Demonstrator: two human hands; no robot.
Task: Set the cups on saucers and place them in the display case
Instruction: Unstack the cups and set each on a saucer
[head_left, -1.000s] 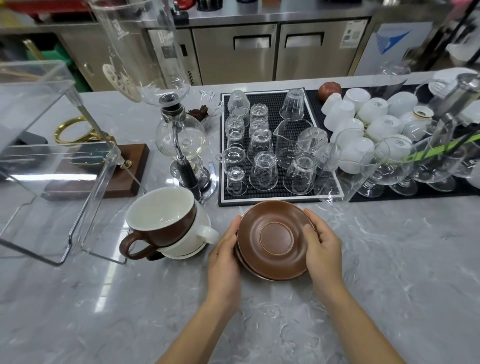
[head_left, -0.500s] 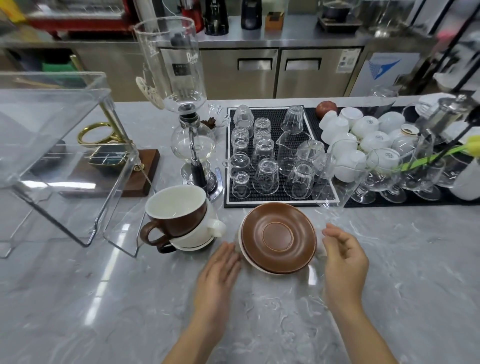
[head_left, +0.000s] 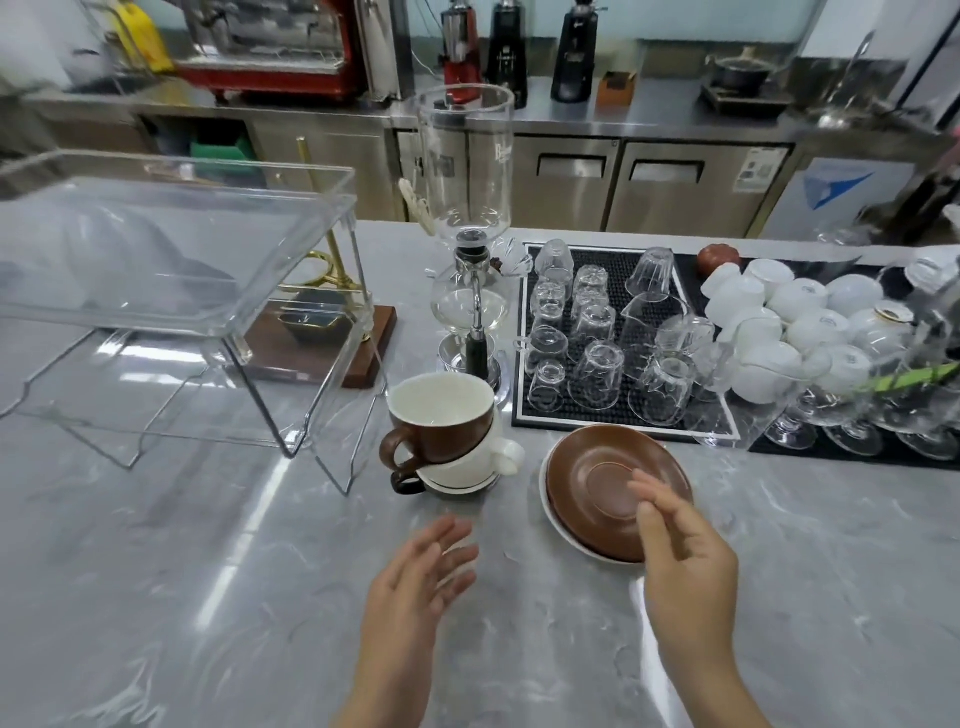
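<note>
A brown cup (head_left: 436, 431) with a white inside is stacked on a white cup (head_left: 467, 462) near the middle of the grey counter. Right of them lies a brown saucer (head_left: 597, 478) on top of a white saucer (head_left: 558, 519). A clear acrylic display case (head_left: 171, 291) stands at the left, its door hanging open toward me. My left hand (head_left: 415, 577) hovers with relaxed fingers in front of the cups, touching nothing. My right hand (head_left: 680, 551) is raised over the near right edge of the saucers, fingers loosely straight, holding nothing.
A glass siphon coffee maker (head_left: 470, 291) stands just behind the cups. A black mat (head_left: 623, 415) with several upturned glasses lies behind the saucers, with white cups (head_left: 779, 312) and stemmed glasses (head_left: 841, 421) further right. A wooden base (head_left: 311, 348) sits behind the case.
Both hands let go of the saucer stack and drew back toward me. The view tilted up, so the back counter now shows.
</note>
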